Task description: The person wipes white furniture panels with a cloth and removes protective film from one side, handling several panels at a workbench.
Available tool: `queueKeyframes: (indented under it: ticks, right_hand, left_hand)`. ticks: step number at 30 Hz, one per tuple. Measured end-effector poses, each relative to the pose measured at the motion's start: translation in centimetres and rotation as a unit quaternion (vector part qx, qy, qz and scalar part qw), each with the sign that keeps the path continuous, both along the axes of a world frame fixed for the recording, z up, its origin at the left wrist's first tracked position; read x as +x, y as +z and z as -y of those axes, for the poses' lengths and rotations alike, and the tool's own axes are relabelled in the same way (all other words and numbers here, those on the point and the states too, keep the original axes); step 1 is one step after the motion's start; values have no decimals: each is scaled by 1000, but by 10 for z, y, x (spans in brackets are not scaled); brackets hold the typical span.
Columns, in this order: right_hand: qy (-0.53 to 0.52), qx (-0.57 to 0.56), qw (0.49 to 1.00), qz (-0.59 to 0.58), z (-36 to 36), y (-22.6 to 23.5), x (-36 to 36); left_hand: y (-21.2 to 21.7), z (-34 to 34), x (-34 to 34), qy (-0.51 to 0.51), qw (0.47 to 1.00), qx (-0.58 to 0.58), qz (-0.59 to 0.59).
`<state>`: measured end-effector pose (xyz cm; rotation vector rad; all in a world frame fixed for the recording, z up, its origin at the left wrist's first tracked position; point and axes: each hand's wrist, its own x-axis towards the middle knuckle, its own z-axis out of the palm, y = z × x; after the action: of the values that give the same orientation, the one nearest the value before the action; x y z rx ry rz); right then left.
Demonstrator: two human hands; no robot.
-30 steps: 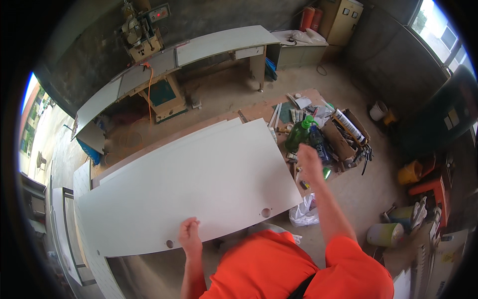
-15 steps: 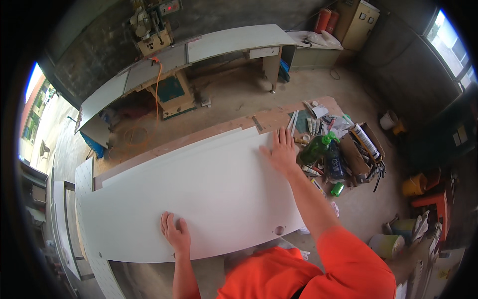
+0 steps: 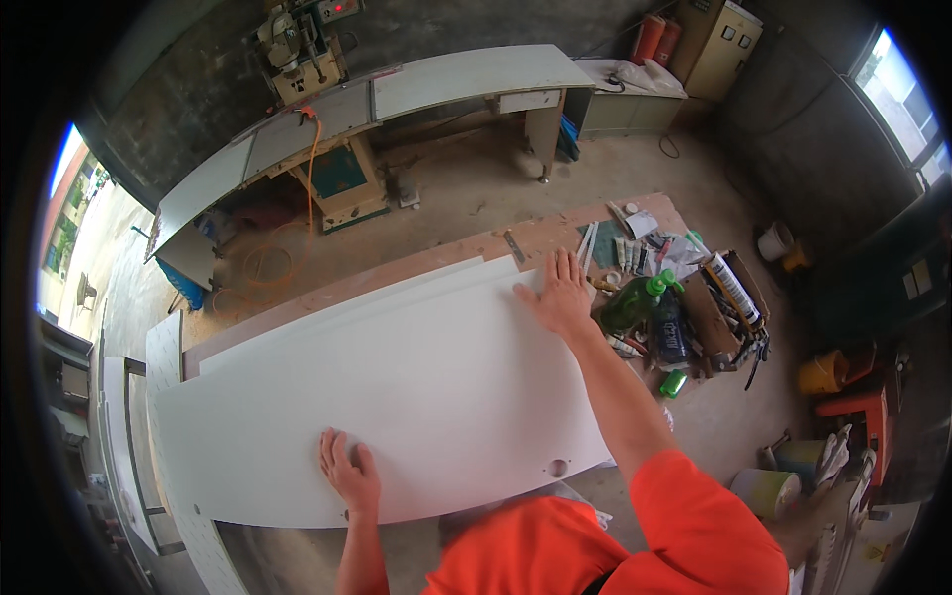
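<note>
A large white panel [image 3: 436, 387] lies flat in front of me, with a round hole [image 3: 557, 468] near its near right corner. Other white panels [image 3: 397, 295] stick out slightly from beneath its far edge. My left hand [image 3: 349, 473] rests on the panel close to the near edge, its fingers somewhat bent and holding nothing. Out at the far right end, my right hand [image 3: 561, 297] lies flat on the panel, fingers spread and thumb apart. Just right of it stand a green pump bottle [image 3: 629, 303] and a dark bottle [image 3: 670, 335].
Right of the panels, a cardboard box [image 3: 716, 309] of tools sits beside several tubes [image 3: 629, 254]. A long workbench [image 3: 476, 79] runs along the back, an orange hose [image 3: 314, 159] hanging from it. Buckets and cans, including a yellow bucket [image 3: 821, 375], stand at the right.
Both hands stay on the white panel in nearly the same places. The whole view has shifted very slightly.
</note>
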<state>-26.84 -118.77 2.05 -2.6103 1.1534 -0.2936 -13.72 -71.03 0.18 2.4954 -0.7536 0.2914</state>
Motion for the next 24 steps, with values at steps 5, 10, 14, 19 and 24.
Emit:
queueKeyframes:
  ticks: [5,10,14,19,24]
  right_hand:
    - [21,-6,998,-66,-33,-2,-29]
    - [12,-17,998,-67,-32,7,55]
    - [179,52,980,-69,-159,26,117]
    - [289,89,952,-56,-179,11,122]
    - [-44,-3,994,-101,-33,13,62]
  left_hand:
    - [-6,-10,-4,17,1000,6,11]
    - [-1,-5,-6,16,1000,10,5]
    - [6,0,-7,21,1000,-2,-18]
    - [-2,-10,-1,13,1000,-12,-18]
    - [-3,-5,0,11,1000,7,3]
